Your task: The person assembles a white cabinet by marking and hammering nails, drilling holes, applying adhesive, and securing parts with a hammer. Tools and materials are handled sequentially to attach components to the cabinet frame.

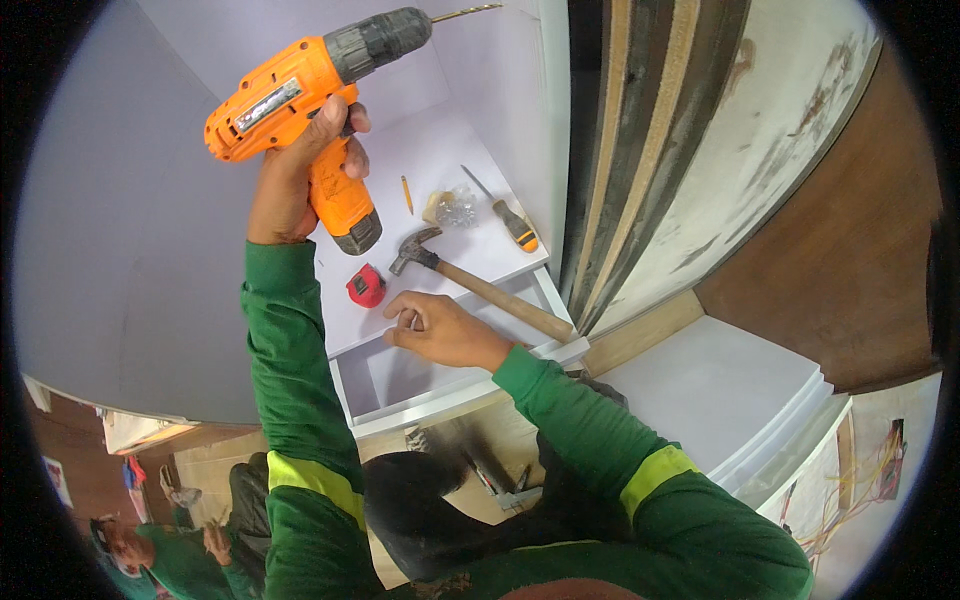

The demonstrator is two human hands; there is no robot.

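Observation:
My left hand point(312, 165) is wrapped round the grip of an orange cordless drill point(285, 90), raised at the upper left. Its black chuck holds a gold-coloured drill bit point(467, 12) that points up and right. My right hand point(445, 330) hovers over an open white drawer point(385, 370), fingers loosely curled and apart, with nothing visible in them. Close to its fingertips sits a red tape measure point(366, 287) on the white cabinet top point(350, 320). A claw hammer point(480, 288) with a wooden handle lies just beyond, reaching across the drawer to its front edge.
Farther back lie a pencil point(407, 195), a clear plastic bag of small pieces point(457, 208) and a screwdriver point(515, 225). Dark panels point(630, 140) stand upright at the right, above stacked white boards point(720, 385). Another person point(170, 560) sits at the lower left. Loose wires point(835, 500) hang at the lower right.

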